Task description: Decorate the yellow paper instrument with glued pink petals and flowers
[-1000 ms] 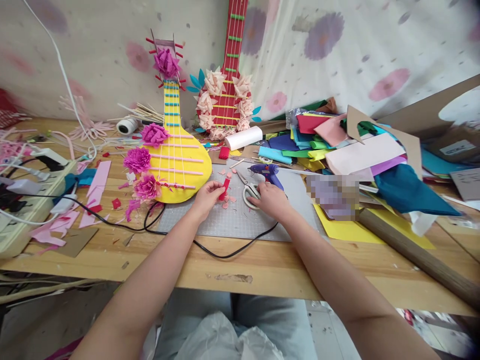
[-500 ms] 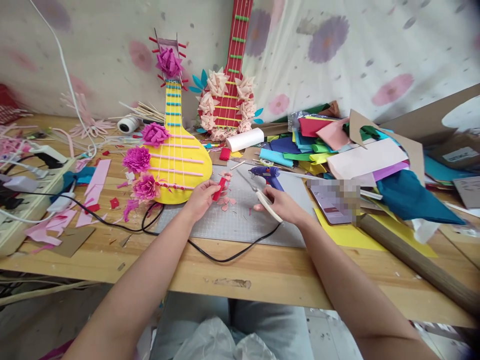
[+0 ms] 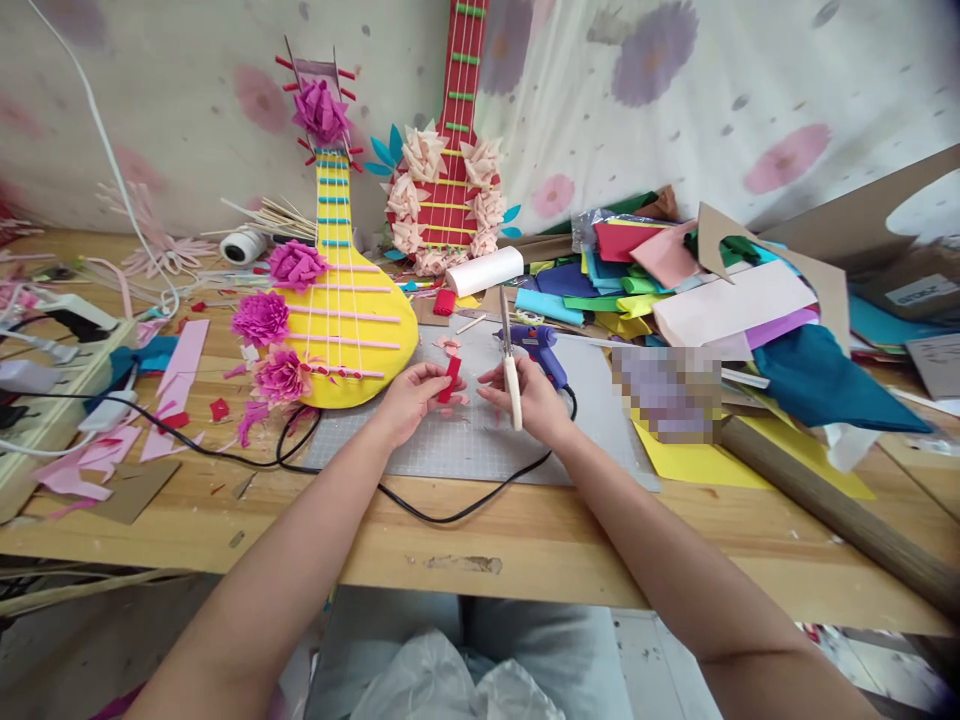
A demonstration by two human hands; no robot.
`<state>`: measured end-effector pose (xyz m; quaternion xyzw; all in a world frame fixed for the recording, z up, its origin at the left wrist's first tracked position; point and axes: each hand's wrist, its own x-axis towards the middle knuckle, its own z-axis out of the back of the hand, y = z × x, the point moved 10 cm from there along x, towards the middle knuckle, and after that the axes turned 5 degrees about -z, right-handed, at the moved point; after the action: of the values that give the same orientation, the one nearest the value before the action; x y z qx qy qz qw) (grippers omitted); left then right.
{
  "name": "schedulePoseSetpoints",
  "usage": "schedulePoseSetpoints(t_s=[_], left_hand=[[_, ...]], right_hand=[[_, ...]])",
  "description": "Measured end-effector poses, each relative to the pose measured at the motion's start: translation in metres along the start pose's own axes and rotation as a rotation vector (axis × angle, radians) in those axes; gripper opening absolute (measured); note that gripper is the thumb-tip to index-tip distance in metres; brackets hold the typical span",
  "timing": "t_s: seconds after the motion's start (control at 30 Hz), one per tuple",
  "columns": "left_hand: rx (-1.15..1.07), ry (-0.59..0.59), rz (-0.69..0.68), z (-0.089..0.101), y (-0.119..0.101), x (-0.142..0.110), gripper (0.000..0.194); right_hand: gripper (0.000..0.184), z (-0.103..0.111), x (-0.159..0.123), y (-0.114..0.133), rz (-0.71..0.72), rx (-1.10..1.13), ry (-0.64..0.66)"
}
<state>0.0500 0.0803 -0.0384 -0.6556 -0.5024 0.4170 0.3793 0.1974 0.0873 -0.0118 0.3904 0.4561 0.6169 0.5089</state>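
Observation:
My left hand [image 3: 414, 400] pinches a small folded strip of red paper [image 3: 450, 380] over the grey cutting mat [image 3: 442, 450]. In my right hand [image 3: 531, 397] is a pair of scissors with white handles [image 3: 513, 390], blades pointing away from me and apart from the red strip. Small pale pink paper pieces [image 3: 450, 345] lie on the mat around the strip, partly hidden by my left fingers. A blue glue gun [image 3: 534, 343] rests just beyond my right hand.
A yellow paper lute [image 3: 352, 340] with pink flowers lies at the left; a red one [image 3: 442, 215] leans on the wall. Coloured paper [image 3: 637, 260] is heaped at the right, beside a cardboard tube [image 3: 825, 510]. A black cord [image 3: 450, 518] crosses the front, near a power strip [image 3: 67, 400].
My right hand has moved left, closer to my left hand, and the scissors have turned to point straight away from me. The red strip is tilted more upright. The whole view has shifted slightly.

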Motion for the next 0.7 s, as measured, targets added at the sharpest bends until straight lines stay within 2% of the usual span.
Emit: schedulePoseSetpoints(t_s=[0.13, 0.23, 0.33, 0.5, 0.7], left_hand=[[0.002, 0.066, -0.011, -0.016, 0.009, -0.001, 0.024], [0.004, 0.113, -0.031, -0.023, 0.012, 0.000, 0.024], [0.036, 0.116, -0.030, -0.024, 0.013, 0.000, 0.026], [0.113, 0.095, 0.009, -0.020, 0.013, -0.002, 0.025], [0.121, 0.115, 0.040, -0.023, 0.014, -0.005, 0.022]], right_hand=[[0.040, -0.012, 0.000, 0.004, 0.059, 0.160, -0.044], [0.039, -0.011, 0.001, 0.000, 0.047, 0.209, -0.076], [0.039, -0.006, 0.002, -0.004, 0.035, 0.242, -0.096], [0.034, 0.000, -0.002, 0.002, 0.094, 0.193, -0.136], [0.028, -0.009, -0.007, 0.007, 0.127, 0.075, -0.067]])
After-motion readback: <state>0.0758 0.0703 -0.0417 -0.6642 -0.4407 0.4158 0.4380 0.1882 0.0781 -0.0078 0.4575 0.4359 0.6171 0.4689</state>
